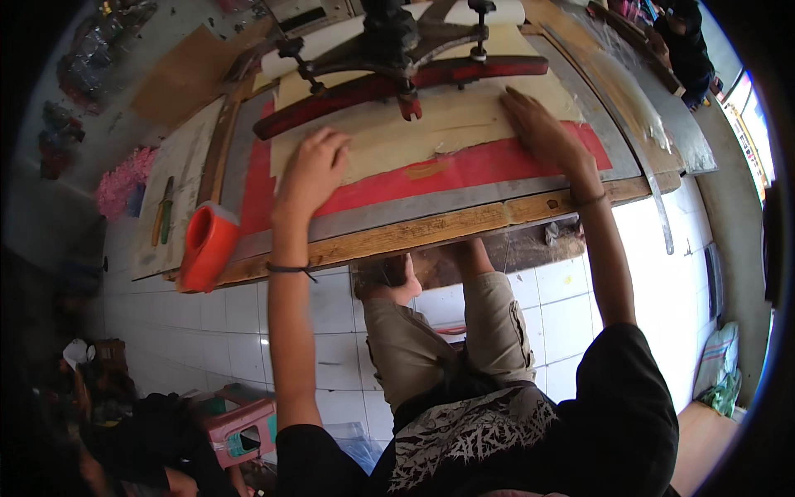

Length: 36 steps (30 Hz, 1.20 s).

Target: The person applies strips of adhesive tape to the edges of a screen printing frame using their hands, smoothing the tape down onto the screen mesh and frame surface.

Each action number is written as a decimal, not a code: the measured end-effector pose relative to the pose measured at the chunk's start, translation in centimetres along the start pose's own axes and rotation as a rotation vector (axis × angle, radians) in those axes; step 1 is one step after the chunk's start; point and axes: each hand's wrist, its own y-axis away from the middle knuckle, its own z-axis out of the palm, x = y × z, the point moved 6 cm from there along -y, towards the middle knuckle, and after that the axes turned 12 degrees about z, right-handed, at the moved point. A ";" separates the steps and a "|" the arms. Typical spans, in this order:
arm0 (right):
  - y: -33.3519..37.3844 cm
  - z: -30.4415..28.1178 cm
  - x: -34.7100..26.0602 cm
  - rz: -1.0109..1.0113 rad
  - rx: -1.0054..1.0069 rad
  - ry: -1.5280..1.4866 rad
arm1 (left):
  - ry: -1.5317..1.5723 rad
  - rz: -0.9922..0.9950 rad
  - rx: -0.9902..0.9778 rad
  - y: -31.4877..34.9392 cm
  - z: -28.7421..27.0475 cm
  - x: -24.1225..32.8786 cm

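Cream sheet (414, 132) on red board (464, 166) | left hand (313, 170) curled, resting | right hand (538, 128) flat, empty

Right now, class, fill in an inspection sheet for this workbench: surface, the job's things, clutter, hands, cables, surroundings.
Surface: wooden-framed table with a grey top and a red mat on it.
Job's things: cream sheet lying flat on the red mat; a red press bar with a dark metal frame crosses its far side.
Clutter: orange tape dispenser at the table's near left corner; a green-handled tool on a board beside it.
Hands: left hand rests knuckles-up on the cream sheet's left edge; right hand lies flat on its right part. Neither grips anything.
Cables: nothing seen.
Surroundings: white tiled floor, pink stool, another person at lower left.
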 end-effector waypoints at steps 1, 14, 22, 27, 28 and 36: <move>0.4 -0.6 -1.2 0.059 0.026 -0.080 | -0.053 0.002 0.026 0.7 -0.4 0.0; 13.3 -5.0 -7.0 0.297 0.386 -0.022 | 0.166 -0.278 0.233 6.6 -1.9 4.4; 16.9 -3.8 -8.1 0.310 0.445 -0.149 | 0.152 -0.299 0.264 7.1 -2.6 4.9; 17.1 -3.7 -7.4 0.282 0.509 -0.158 | 0.138 -0.308 0.270 6.7 -2.6 5.0; 17.2 -3.5 -7.4 0.275 0.513 -0.164 | 0.154 -0.314 0.276 6.9 -2.5 5.0; 17.2 -2.7 -7.1 0.263 0.572 -0.177 | 0.142 -0.314 0.260 7.0 -2.6 5.1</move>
